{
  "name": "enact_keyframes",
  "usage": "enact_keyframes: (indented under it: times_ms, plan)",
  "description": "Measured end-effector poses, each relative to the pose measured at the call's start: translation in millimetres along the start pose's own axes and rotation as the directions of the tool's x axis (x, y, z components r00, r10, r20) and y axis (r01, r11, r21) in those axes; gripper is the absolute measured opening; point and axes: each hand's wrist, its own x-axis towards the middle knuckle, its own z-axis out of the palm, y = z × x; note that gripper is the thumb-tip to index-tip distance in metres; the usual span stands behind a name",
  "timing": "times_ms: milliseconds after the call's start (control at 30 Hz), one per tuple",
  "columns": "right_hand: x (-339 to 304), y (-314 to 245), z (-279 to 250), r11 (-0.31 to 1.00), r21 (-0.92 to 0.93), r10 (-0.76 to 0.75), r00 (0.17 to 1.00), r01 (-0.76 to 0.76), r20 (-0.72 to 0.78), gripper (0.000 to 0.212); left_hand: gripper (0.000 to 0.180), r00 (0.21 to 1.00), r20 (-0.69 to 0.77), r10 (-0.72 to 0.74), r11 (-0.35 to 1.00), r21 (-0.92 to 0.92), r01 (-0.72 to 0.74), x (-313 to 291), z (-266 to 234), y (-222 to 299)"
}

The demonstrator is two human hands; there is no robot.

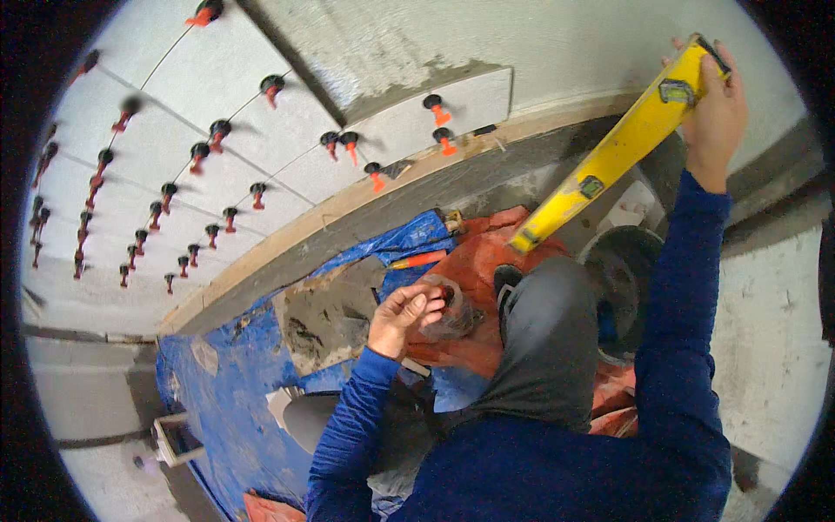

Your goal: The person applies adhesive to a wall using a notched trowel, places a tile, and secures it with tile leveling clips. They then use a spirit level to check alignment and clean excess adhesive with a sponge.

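My right hand (pixel 715 117) grips the upper end of a yellow spirit level (pixel 609 157), which slants down toward my knee. Near my lap, the fingers of my left hand (pixel 402 317) are pinched together at a small dark-and-red piece (pixel 446 296) that resembles the tile levelling clips on the wall. Just behind those fingertips is a clear plastic bag (pixel 457 320); what it holds is hard to make out. Pale wall tiles (pixel 287 130) carry several black-and-red levelling clips (pixel 220 132) along their joints. A narrow tile strip (pixel 478 100) at the right has more clips with orange stems.
A wooden batten (pixel 287 222) runs under the tiles. Blue sheeting (pixel 226 374) covers the floor, with a mortar-smeared board (pixel 326 313), an orange-handled tool (pixel 417 260) and orange cloth (pixel 487 235) on it. A dark bucket (pixel 622 252) stands by my right knee.
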Motion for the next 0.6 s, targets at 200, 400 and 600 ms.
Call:
enact_keyframes:
  times_ms: [200, 400, 600]
  plan:
    - [6, 143, -18, 0.759, -0.623, -0.011, 0.961, 0.189, 0.277, 0.05, 0.028, 0.932, -0.217, 0.289, 0.947, 0.21, -0.245, -37, -41, 38]
    - [35, 237, -27, 0.884, -0.452, 0.274, 0.915, -0.119, 0.295, 0.056, 0.026, 0.735, -0.529, 0.424, 0.905, 0.229, -0.357, -95, -95, 75]
    - [34, 266, -26, 0.671, -0.726, 0.162, 0.927, 0.149, 0.339, 0.063, 0.028, 0.546, -0.657, 0.52, 0.819, 0.203, -0.536, -130, -128, 84]
